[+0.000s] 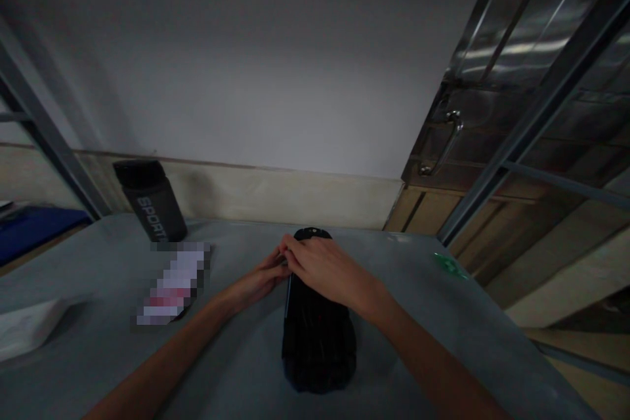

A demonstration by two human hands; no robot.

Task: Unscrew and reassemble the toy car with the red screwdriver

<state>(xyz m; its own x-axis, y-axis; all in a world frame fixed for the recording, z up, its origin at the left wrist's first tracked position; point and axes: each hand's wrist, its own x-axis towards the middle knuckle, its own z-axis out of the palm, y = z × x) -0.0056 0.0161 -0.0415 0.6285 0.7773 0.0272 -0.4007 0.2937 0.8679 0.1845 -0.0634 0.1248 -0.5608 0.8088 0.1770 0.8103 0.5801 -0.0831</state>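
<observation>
A long black pouch-like case (317, 341) lies lengthwise on the grey table (98, 354) in front of me. My right hand (327, 269) rests across its far end with fingers curled, pinching something at the case's left edge. My left hand (263, 279) meets it there from the left, fingers closed on the same spot. What the fingertips hold is too small to make out.
A dark bottle (152, 200) marked SPORT stands at the back left. A blurred flat object (174, 282) lies beside it, a white box (29, 325) at the left edge. A small green item (450, 266) sits at the right. Metal cabinet (516, 98) and frame bars stand right.
</observation>
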